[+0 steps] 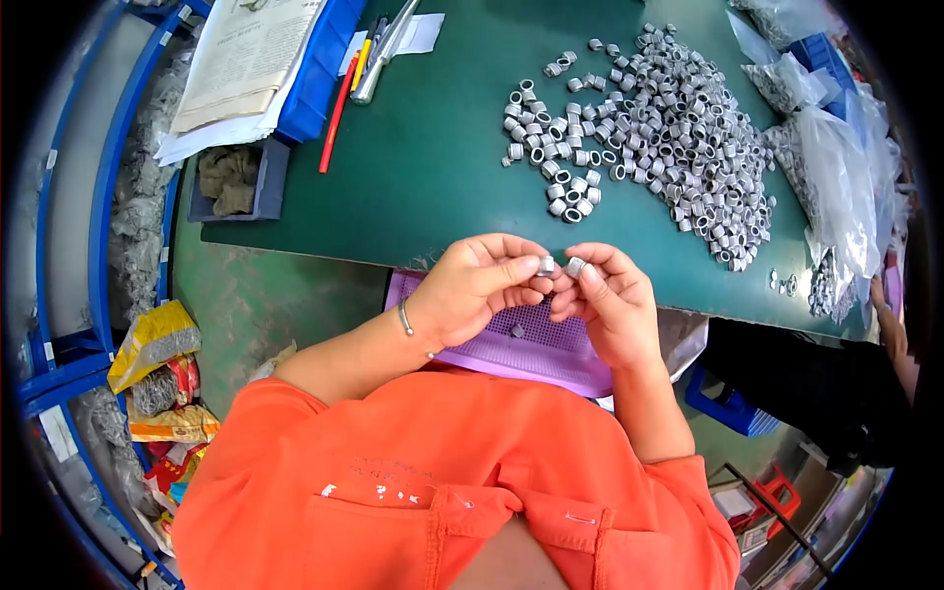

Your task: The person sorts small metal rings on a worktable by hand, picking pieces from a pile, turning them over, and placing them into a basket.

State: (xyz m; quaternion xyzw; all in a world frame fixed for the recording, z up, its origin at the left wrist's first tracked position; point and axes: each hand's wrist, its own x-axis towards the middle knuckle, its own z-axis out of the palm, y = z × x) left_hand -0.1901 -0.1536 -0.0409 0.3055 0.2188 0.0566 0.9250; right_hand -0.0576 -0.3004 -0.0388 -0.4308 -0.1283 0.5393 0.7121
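Observation:
My left hand (489,283) pinches a small grey metal ring (546,265) between thumb and fingers. Close beside it, my right hand (612,303) pinches a second ring, a short grey metal sleeve (576,266). Both hands are near the table's front edge, above a purple plastic basket (560,364) with a perforated bottom. One small grey piece (517,331) lies in that basket. Beyond my hands, a large heap of similar metal rings (688,138) spreads over the green table (423,187).
Newspapers (251,59) rest on a blue bin (320,79) at the left, near a red pencil (337,123) and other pens. A grey box (270,182) holds a cloth. Plastic bags (836,177) of parts line the right side. Blue shelving (103,197) stands left; another person's arm (890,329) shows right.

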